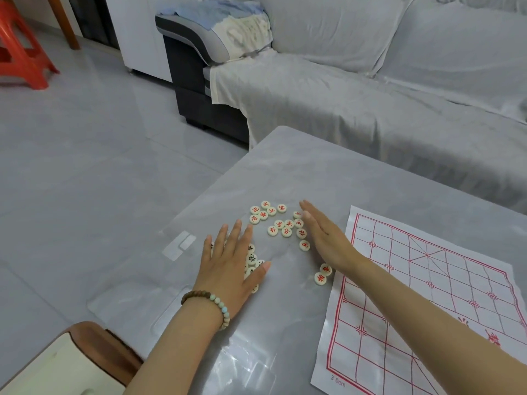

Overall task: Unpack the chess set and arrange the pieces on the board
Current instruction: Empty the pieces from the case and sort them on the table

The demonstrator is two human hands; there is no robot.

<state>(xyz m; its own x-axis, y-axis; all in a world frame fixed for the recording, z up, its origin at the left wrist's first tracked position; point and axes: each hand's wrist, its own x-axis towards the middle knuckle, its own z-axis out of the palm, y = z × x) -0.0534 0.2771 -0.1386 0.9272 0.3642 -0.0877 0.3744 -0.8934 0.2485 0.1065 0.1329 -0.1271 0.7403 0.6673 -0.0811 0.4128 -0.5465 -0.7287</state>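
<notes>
**Entry: chess set, unpacked, loose on table (285, 166).**

**Risks.**
- The discs are small, round and smooth. A sweep by either hand could send some over the table's left edge to the floor.
- The clear film (176, 246) under them looks slippery. It may bunch or drag and carry discs along.
- Discs under the left palm are hidden, so some could be missed or turned face down.

**Left hand (231, 260).** Palm down, fingers straight and slightly spread, grasping nothing. It lies flat on the dark pieces (252, 258), toward the left edge.

**Right hand (322, 235).** Stands on edge, fingers straight and together, empty. The red pieces (281, 223) cluster just beside its palm side. Whether it touches the nearest ones cannot be told.

**Pair (323, 274).** Two red-lettered discs by the right wrist, just beside the board's left edge.

**Board (427, 295).** Paper sheet, flat on the table's right part. No pieces are seen on it, so arranging has not begun.
</notes>
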